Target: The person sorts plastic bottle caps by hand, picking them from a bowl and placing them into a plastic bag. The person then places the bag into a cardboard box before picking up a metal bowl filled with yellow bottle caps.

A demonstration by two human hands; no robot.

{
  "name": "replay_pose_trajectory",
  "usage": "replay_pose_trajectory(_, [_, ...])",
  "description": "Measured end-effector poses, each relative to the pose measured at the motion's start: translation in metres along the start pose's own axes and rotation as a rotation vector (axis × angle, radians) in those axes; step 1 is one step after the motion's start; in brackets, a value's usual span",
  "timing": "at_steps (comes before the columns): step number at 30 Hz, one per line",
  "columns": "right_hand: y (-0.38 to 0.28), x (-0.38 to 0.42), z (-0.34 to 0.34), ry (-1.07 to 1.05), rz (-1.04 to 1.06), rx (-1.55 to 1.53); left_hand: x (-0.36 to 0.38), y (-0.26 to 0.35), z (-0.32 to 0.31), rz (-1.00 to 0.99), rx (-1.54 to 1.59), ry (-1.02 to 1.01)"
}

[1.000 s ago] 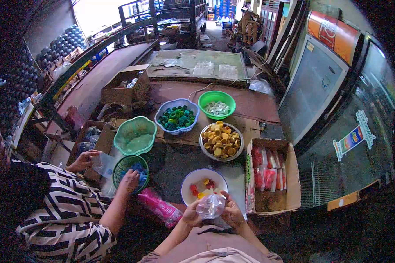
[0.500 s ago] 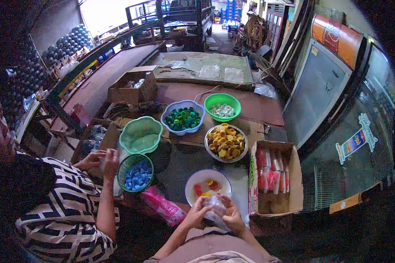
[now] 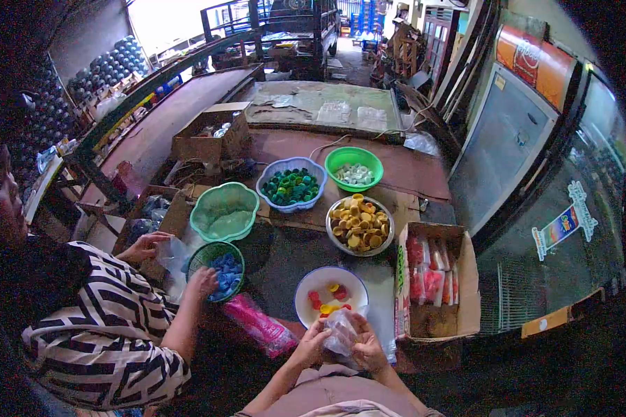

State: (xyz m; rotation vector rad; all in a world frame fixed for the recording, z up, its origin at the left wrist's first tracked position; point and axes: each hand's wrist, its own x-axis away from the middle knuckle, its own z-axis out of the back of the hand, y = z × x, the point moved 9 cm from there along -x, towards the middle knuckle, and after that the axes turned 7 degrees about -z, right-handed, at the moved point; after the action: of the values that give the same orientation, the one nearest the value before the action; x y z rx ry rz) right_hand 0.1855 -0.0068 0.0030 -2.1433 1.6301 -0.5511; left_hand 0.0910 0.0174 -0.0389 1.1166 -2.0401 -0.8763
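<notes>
Holds a clear bag (image 3: 339, 332) up close to the tummy with both hands, over the near edge of a white bowl (image 3: 356, 283). Pinches the left side of the clear bag with the left hand (image 3: 316, 342), fingers bent and closed on it. Grips the right side with the right hand (image 3: 370, 347), fingers curled round it too. Cannot see into the clear bag, all crumpled and shiny.

Has the white bowl just past both hands, with red caps (image 3: 316, 297) and yellow caps (image 3: 325, 311) in it. Has a pink pack (image 3: 259, 324) lying near the left hand, on its left. Has a box (image 3: 472, 285) to the right of the right hand, with red packs (image 3: 432, 281) inside.

Farther out past the hands, has a steel bowl (image 3: 330, 236) full of gold caps (image 3: 358, 226), then a bright green bowl (image 3: 377, 170) with white caps (image 3: 355, 174). Ahead of the left hand and a bit left, has a purple bowl (image 3: 261, 182) of green caps (image 3: 292, 187). Farther left of the left hand, has a pale green bowl (image 3: 222, 222), and just nearer, a basket (image 3: 243, 274) of blue caps (image 3: 227, 274). Beside that, well left of the left hand, has a co-worker (image 3: 104, 333) in a black-and-cream top, with some fingers down at the blue caps and others on a thin bag (image 3: 174, 256).
</notes>
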Motion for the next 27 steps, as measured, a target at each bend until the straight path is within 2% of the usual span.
replay_pose_trajectory(5, [0.002,0.003,-0.002,-0.043,0.006,0.041,0.006,-0.001,0.009,0.01,-0.09,0.021])
replay_pose_trajectory(8, [0.004,0.005,-0.008,0.047,-0.049,0.19,0.01,-0.003,0.009,0.045,-0.027,0.079])
replay_pose_trajectory(11, [0.009,0.005,-0.01,0.024,-0.045,0.308,0.013,-0.019,0.007,0.111,-0.101,-0.099])
replay_pose_trajectory(14, [0.005,0.007,-0.02,-0.047,-0.013,0.323,0.015,-0.037,0.01,0.267,0.174,-0.098])
replay_pose_trajectory(17, [0.003,0.008,-0.022,-0.041,-0.003,0.221,0.017,-0.011,-0.002,0.204,-0.041,-0.125])
replay_pose_trajectory(20, [-0.007,0.01,-0.015,-0.035,0.009,0.381,0.017,-0.008,0.003,0.127,-0.068,-0.119])
replay_pose_trajectory(23, [-0.007,0.01,-0.009,-0.067,-0.025,0.245,0.015,-0.009,0.005,0.06,-0.112,-0.121])
replay_pose_trajectory(27, [-0.014,0.008,-0.025,-0.047,-0.007,0.503,0.019,0.003,-0.008,0.145,-0.236,-0.099])
